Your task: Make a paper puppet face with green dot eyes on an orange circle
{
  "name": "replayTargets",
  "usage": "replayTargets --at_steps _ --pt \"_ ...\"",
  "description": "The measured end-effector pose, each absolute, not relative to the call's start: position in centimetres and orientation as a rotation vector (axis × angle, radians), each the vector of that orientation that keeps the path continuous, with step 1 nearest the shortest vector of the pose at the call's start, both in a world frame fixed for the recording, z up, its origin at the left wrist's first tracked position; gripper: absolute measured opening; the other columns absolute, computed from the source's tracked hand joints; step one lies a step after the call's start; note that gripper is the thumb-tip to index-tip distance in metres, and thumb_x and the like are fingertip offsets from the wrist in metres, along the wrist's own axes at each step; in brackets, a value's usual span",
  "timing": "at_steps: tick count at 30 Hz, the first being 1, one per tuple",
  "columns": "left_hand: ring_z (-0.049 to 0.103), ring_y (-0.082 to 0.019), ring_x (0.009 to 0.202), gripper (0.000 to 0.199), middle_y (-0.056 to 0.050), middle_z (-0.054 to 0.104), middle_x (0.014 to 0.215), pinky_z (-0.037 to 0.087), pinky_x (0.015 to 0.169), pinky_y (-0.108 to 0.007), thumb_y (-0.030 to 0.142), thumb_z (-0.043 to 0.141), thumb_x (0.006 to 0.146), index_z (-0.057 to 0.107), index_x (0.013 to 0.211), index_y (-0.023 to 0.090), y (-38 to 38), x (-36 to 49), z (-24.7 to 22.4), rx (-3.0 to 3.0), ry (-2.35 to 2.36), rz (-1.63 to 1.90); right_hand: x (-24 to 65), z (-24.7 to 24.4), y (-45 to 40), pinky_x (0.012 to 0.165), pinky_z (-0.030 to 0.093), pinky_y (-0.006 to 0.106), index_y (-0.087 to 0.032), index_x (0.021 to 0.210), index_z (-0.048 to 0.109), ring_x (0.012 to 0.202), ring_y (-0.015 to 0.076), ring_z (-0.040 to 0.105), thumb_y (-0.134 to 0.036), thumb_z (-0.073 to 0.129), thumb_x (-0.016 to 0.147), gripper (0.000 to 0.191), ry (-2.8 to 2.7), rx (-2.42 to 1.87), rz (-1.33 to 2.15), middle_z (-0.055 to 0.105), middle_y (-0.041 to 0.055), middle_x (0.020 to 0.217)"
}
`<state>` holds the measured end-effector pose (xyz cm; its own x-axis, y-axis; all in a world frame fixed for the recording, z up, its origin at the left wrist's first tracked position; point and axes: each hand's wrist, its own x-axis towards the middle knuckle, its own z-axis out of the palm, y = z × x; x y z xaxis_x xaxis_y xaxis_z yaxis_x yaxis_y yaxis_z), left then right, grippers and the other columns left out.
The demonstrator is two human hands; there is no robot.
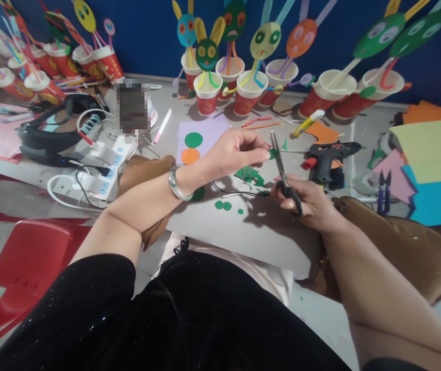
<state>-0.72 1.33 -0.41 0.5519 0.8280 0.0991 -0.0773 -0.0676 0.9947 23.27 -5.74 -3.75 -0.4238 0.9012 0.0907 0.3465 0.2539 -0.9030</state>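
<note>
Pinching in the head view, the left hand's thumb and forefinger meet on a green paper piece at their tips, just beside the scissors. The right hand's fingers curl round the scissors' handles; the paper looks light and easily creased, best held by its edge.

You hold black-handled metal scissors, tilted, just beside the small green paper piece you pinch.

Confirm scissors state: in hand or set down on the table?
In hand: the right hand grips the scissors by their black handles, beside green paper pinched in the left hand.
</note>
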Motion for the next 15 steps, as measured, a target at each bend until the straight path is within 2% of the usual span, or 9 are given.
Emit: replayTargets --at_steps 5,11,15 --pt "0.064 -0.007 0.071 0.025 0.002 0.067 0.072 0.053 0.069 -0.022 0.032 0.085 0.085 0.067 0.078 0.016 1.09 -0.68 -0.07 1.452 0.704 0.864 23.45 -3.78 -5.76 0.077 0.044 0.037 -0.023 0.060 0.055 0.073 0.0210 0.053 -0.095 0.070 0.074 0.075 -1.925 -1.095 1.135 0.058 0.0027 0.067" --pt "0.062 -0.008 0.070 0.043 0.001 0.067 0.071 0.052 0.067 -0.023 0.051 0.090 0.082 0.066 0.076 0.016 0.88 -0.52 0.10 1.467 0.697 0.868 23.40 -3.74 -5.71 0.076 0.043 0.037 -0.022 0.061 0.057 0.073 0.0215 0.053 -0.097 0.070 0.071 0.076 -1.918 -1.124 1.138 0.059 0.0030 0.066" --pt "0.057 -0.007 0.067 0.044 0.002 0.065 0.069 0.048 0.065 -0.023 0.051 0.092 0.078 0.066 0.074 0.016 0.96 -0.28 -0.45 1.446 0.662 0.863 23.25 -3.75 -5.70 0.079 0.044 0.038 -0.023 0.060 0.055 0.075 0.0222 0.053 -0.099 0.068 0.070 0.078 -1.936 -1.126 1.133 0.060 0.0029 0.066"
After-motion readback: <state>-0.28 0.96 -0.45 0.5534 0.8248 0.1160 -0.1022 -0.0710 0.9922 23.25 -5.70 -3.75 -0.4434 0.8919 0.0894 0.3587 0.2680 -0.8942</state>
